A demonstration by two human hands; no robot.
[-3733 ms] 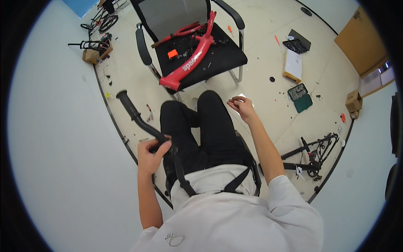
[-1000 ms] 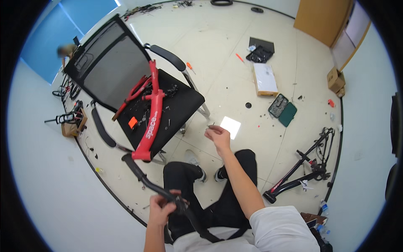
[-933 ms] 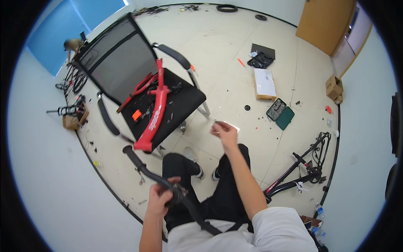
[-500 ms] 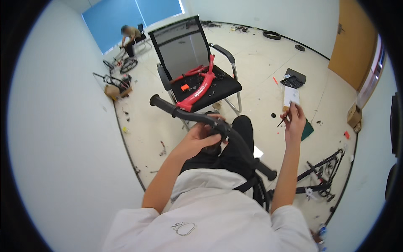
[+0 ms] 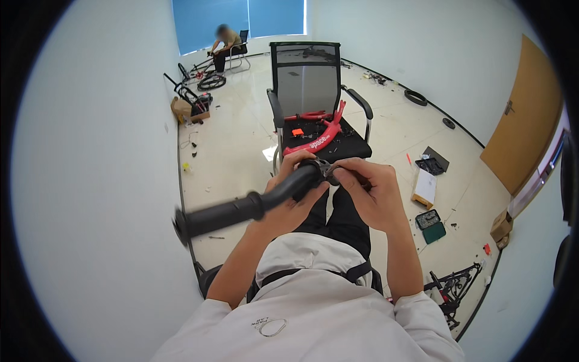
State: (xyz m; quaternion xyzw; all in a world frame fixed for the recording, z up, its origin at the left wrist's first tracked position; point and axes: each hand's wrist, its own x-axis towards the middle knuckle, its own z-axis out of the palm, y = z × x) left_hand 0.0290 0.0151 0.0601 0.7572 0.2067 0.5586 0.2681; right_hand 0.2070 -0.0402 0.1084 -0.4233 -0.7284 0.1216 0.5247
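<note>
A black bicycle handlebar [image 5: 283, 188] with a rubber grip [image 5: 220, 217] is held up before my chest, its gripped end pointing toward me and to the left. My left hand [image 5: 282, 211] is closed around it near the middle, by a metal clamp [image 5: 325, 169]. At that clamp, the thumb and fingers of my right hand [image 5: 375, 192] are pinched together. Whatever sits between those fingertips is hidden. Beyond my hands stands a black mesh chair [image 5: 307, 84], with a red bicycle frame part [image 5: 319, 142] and small pieces lying on its seat.
On the floor to the right lie a green case [image 5: 432, 232], a white box [image 5: 424, 187], a black tool case [image 5: 431, 166] and a black folded frame [image 5: 455, 289]. A cardboard box [image 5: 502, 224] stands by the right wall. Far left, another person [image 5: 226, 45] sits beside bicycle parts.
My right hand has come in from the right, where it held a thin black tool, to the clamp. The handlebar has turned, swinging its left grip toward me. The view has shifted too.
</note>
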